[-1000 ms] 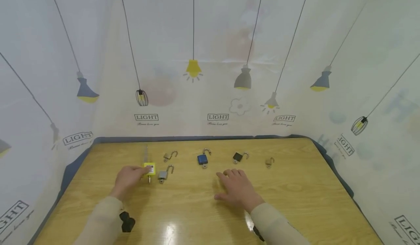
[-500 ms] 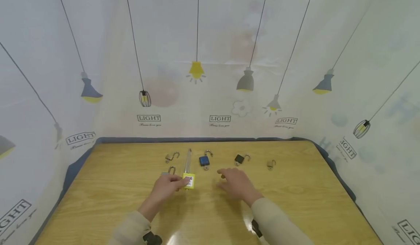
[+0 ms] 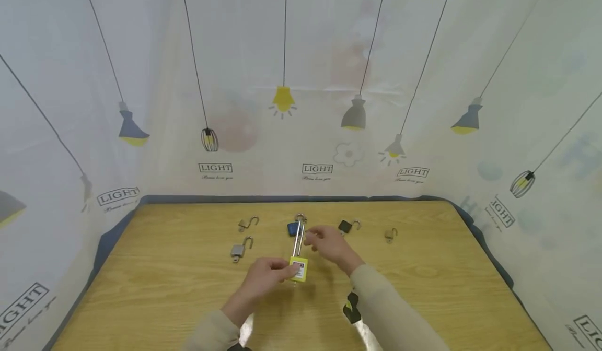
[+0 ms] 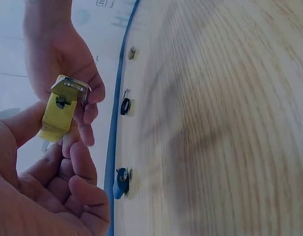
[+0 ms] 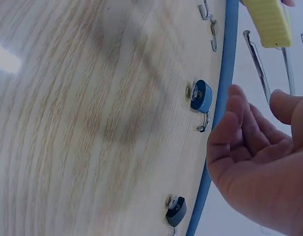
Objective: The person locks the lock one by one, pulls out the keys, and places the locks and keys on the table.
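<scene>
Left hand [image 3: 263, 278] pinches yellow padlock [image 3: 301, 270], right hand [image 3: 329, 244] loosely curled, empty beside its shackle [image 3: 297, 241]; likely positioning, next needs right-hand grip.

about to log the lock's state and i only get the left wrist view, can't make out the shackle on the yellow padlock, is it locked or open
Observer: Open: the right wrist view shows one end of the shackle free, outside the body of the yellow padlock.

Operator: ok thanks, my picture cuts off just past the blue padlock, anything on the table to the left of it

Observer: Yes, the head view shows two more padlocks there, a silver padlock and, farther from the person, a dull gold padlock.
</scene>
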Demonstrator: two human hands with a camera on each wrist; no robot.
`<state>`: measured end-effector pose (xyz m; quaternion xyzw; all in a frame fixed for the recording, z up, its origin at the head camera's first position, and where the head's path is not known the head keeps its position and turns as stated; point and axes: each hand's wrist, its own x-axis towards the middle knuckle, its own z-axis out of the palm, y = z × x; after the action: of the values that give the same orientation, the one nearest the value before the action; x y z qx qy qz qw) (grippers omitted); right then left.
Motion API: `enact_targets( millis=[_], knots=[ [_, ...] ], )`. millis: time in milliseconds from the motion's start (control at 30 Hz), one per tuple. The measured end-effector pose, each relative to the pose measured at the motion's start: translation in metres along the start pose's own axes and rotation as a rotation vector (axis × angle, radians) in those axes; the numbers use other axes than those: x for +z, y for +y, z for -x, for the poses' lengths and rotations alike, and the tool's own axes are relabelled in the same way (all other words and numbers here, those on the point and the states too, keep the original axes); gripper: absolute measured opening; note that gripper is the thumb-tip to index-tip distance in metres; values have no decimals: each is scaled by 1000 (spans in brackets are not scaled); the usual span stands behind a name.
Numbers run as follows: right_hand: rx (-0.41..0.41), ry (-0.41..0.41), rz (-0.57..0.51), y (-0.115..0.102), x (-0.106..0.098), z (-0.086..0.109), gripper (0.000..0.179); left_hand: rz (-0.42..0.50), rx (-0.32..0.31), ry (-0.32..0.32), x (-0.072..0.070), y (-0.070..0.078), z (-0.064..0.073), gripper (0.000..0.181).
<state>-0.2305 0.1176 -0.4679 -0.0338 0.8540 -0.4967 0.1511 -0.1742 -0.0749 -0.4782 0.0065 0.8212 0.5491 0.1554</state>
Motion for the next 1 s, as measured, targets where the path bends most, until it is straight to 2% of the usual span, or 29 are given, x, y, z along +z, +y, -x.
enact_targets(
  millis=[100,233,400,533,667,1000],
  knots=[
    [39,-6,-87,0,1,-2,40,3,15,-17,4,1,1,38],
    [44,-3,-140,-1,1,-4,38,-2,35,-40,8,2,3,40],
    [37,56,-127,-2,-2,-4,29,-21,55,-43,10,1,4,42],
    [19,91,-124,-4,-5,-4,25,-7,37,-43,10,0,5,48],
    [-6,100,-129,-5,-8,-1,25,10,40,-42,12,-3,4,50],
    [-12,117,-111,-7,-13,4,22,13,56,-38,19,-7,-1,42]
  ],
)
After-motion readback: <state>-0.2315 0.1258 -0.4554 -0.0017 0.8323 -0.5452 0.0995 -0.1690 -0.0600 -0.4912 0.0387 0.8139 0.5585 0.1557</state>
